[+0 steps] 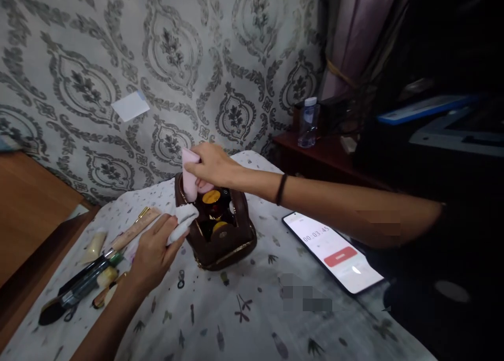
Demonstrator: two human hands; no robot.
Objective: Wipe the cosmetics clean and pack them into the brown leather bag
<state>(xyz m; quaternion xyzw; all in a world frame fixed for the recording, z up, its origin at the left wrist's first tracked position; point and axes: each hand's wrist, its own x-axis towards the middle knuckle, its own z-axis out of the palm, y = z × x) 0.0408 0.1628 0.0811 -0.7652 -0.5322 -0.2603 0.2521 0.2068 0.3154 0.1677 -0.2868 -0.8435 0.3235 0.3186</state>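
A brown zippered bag (224, 251) lies open on the patterned white cloth, with dark items and round yellow-topped ones inside. My right hand (212, 164) is closed around a pink tube (190, 177), held upright over the bag's far left corner. Next to the bag's left side, my left hand (155, 251) grips a folded white cloth (184, 222), which touches or overlaps the bag's edge. To the left of my left hand lie a large makeup brush (53, 311), a cream-coloured tube (95, 245) and several other cosmetics.
A phone (334, 251) showing a timer lies right of the bag, below my right forearm. A clear bottle (309, 122) stands on a dark red table (287, 143) at the back right. Patterned wallpaper rises behind; a wooden surface (35, 209) is at the left.
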